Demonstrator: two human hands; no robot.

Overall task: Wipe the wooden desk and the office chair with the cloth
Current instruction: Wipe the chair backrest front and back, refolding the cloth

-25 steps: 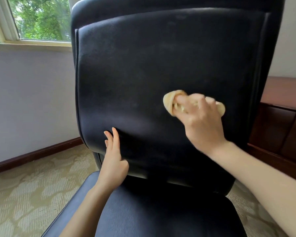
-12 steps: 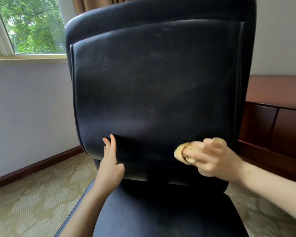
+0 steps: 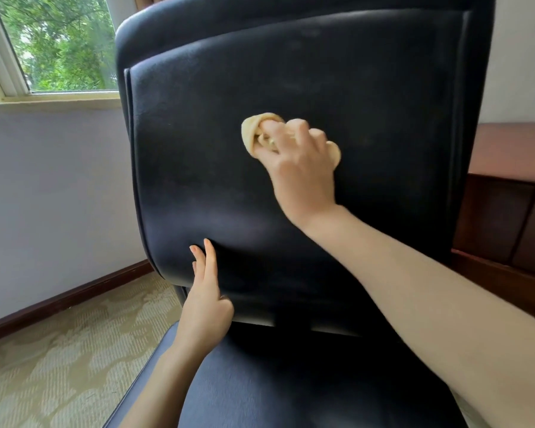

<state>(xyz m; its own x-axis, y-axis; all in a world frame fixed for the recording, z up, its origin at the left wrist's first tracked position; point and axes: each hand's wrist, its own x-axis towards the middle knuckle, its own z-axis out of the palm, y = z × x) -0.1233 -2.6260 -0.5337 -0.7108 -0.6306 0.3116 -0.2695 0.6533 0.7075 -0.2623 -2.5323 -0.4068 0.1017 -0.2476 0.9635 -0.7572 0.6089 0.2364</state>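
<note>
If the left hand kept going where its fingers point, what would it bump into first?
The black backrest: the left hand points straight fingers up along it and seems to touch it. Sliding on, it would probably pass left of the cloth in the right hand.

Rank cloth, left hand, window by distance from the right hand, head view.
1. cloth, gripped in the right hand itself.
2. left hand, lower left, touching the chair.
3. window, upper left, behind the chair.
</note>
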